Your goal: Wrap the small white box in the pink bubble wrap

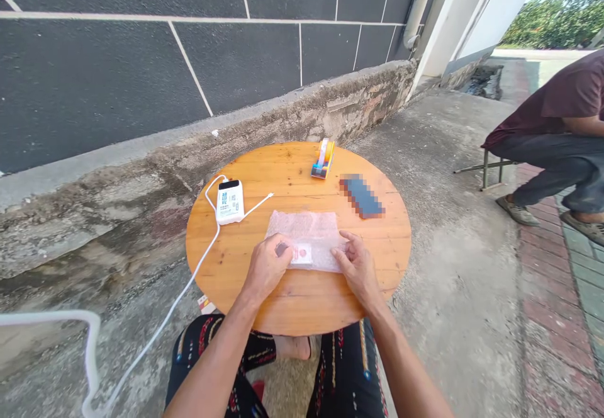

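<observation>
A sheet of pinkish, see-through bubble wrap (304, 221) lies near the front of the round wooden table (283, 308). On its front part, a small flat white item with a red mark (302, 254) shows, seemingly under a layer of the wrap. My left hand (270, 262) is closed at the wrap's left edge, right beside the white item; a small dark patch shows by its fingertips. At the right edge, my right hand (357, 265) has the wrap between thumb and bent fingers, with the index finger raised a little.
A white power bank (229, 203) with a white cable stands at the table's left. Farther back are a yellow and blue tape dispenser (323, 158) and a blurred-out phone (362, 196). Beyond the table runs a dark wall (236, 53). At right, a person (561, 116) sits on a stool.
</observation>
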The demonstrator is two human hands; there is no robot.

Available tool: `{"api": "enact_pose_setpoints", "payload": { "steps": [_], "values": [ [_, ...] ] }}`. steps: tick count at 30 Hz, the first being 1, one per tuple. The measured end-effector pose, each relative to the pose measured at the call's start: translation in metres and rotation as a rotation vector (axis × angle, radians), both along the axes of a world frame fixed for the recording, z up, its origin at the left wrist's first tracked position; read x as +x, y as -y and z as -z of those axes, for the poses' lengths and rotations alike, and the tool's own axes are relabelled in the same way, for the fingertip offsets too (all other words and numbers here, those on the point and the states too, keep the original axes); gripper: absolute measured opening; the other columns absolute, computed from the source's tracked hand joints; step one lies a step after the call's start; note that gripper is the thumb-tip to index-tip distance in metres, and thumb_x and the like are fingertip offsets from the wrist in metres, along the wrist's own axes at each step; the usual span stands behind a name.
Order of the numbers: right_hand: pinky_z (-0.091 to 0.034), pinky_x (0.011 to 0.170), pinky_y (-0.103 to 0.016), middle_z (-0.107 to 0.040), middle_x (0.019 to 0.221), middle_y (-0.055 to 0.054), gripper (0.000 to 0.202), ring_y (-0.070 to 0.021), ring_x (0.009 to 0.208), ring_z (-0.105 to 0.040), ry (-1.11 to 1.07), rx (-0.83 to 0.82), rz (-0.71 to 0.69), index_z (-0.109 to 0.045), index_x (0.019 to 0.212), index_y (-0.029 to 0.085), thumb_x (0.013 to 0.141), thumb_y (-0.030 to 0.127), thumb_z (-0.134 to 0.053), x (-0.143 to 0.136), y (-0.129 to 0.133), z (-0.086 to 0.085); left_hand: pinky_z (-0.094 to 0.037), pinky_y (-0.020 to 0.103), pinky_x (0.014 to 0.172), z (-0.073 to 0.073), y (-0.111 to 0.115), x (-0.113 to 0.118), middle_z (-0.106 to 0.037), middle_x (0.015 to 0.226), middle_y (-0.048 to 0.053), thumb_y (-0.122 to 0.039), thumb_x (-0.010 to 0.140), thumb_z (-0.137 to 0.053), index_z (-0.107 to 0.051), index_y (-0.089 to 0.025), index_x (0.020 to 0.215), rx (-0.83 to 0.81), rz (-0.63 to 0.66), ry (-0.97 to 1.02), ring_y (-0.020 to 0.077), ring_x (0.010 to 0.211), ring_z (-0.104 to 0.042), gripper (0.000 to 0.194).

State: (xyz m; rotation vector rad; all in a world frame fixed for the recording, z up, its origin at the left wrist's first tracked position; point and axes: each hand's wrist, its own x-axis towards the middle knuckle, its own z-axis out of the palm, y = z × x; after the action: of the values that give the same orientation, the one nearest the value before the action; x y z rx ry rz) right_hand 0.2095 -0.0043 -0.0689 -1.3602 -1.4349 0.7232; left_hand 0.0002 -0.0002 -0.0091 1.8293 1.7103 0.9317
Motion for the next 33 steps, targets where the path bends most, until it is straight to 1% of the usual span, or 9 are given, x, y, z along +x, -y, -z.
{"api": "enact_pose_setpoints", "payload": {
  "steps": [4,10,15,18,21,24,29,31,33],
  "values": [
    [-0.045,0.061,-0.029,-0.057,0.069,0.002,0.049,-0.0155,0.061,-0.055,0.125,0.016,0.065,-0.048,0.128,0.017,0.085,0.036,-0.058,-0.005,-0.001,0.0,-0.036,0.021,0.057,0.004,-0.002,-0.002,-0.058,0.063,-0.005,-0.022,0.075,-0.051,-0.06,-0.018,0.069,-0.022,-0.004,0.023,0.0115,0.059,-0.051,0.011],
    [-0.047,0.064,-0.032,-0.063,0.073,-0.001,0.051,-0.0173,0.063,-0.058,0.192,0.039,0.129,-0.046,0.131,0.014,0.087,0.038,-0.056,-0.007,-0.001,-0.003,-0.043,0.023,0.066,0.009,-0.003,-0.004,-0.065,0.083,-0.002,-0.022,0.075,-0.053,-0.063,-0.02,0.101,-0.049,-0.036,0.101,0.0142,0.071,-0.057,0.028],
    [-0.048,0.072,-0.034,-0.063,0.096,-0.008,0.029,-0.019,0.08,-0.059,0.321,0.318,0.239,-0.055,0.12,0.018,0.094,0.028,-0.047,-0.003,0.023,-0.018,-0.046,0.027,0.075,0.007,-0.003,-0.003,-0.068,0.092,0.001,-0.021,0.074,-0.054,-0.064,-0.02,0.106,-0.078,-0.034,0.122,0.0173,0.08,-0.061,0.033],
    [-0.046,0.077,-0.036,-0.063,0.101,-0.008,0.026,-0.0201,0.088,-0.057,0.485,0.456,0.053,-0.058,0.115,0.021,0.093,0.015,-0.046,-0.014,0.036,-0.035,-0.047,0.028,0.078,0.007,-0.004,-0.004,-0.069,0.096,0.001,-0.022,0.074,-0.055,-0.063,-0.021,0.109,-0.082,-0.034,0.119,0.0188,0.086,-0.062,0.036],
    [-0.045,0.079,-0.037,-0.064,0.105,-0.007,0.029,-0.0218,0.092,-0.056,0.644,0.439,-0.191,-0.059,0.115,0.022,0.092,0.011,-0.045,-0.033,0.034,-0.048,-0.047,0.03,0.084,0.008,-0.005,-0.005,-0.068,0.106,0.004,-0.021,0.075,-0.055,-0.062,-0.02,0.111,-0.07,-0.021,0.112,0.0202,0.094,-0.062,0.037],
    [-0.045,0.08,-0.04,-0.064,0.113,-0.007,0.026,-0.0248,0.098,-0.055,0.729,0.404,-0.26,-0.061,0.111,0.021,0.092,0.013,-0.047,-0.047,0.025,-0.053,-0.047,0.032,0.085,0.008,-0.006,-0.005,-0.069,0.107,0.005,-0.021,0.075,-0.055,-0.062,-0.018,0.113,-0.065,-0.002,0.099,0.0205,0.094,-0.062,0.038],
    [-0.044,0.088,-0.042,-0.062,0.119,-0.009,0.025,-0.0251,0.106,-0.054,0.578,0.367,-0.086,-0.06,0.114,0.02,0.092,0.019,-0.048,-0.035,0.015,-0.049,-0.048,0.032,0.083,0.001,-0.005,-0.006,-0.07,0.101,0.004,-0.019,0.075,-0.057,-0.064,-0.019,0.109,-0.067,0.022,0.087,0.0199,0.09,-0.063,0.035],
    [-0.043,0.092,-0.043,-0.06,0.122,-0.011,0.033,-0.0262,0.11,-0.054,0.442,0.325,-0.009,-0.055,0.122,0.019,0.09,0.028,-0.054,-0.021,0.016,-0.05,-0.048,0.033,0.084,-0.003,0.0,-0.008,-0.069,0.099,0.004,-0.019,0.076,-0.057,-0.066,-0.02,0.1,-0.02,0.06,0.055,0.0205,0.092,-0.061,0.026],
    [-0.044,0.092,-0.042,-0.065,0.113,-0.01,0.037,-0.025,0.106,-0.058,0.301,0.232,-0.013,-0.054,0.124,0.019,0.09,0.036,-0.054,-0.005,0.019,-0.054,-0.045,0.036,0.091,-0.005,0.01,-0.012,-0.067,0.104,0.004,-0.017,0.077,-0.057,-0.066,-0.02,0.088,0.078,0.116,-0.002,0.0216,0.1,-0.059,0.015]
  ]
}}
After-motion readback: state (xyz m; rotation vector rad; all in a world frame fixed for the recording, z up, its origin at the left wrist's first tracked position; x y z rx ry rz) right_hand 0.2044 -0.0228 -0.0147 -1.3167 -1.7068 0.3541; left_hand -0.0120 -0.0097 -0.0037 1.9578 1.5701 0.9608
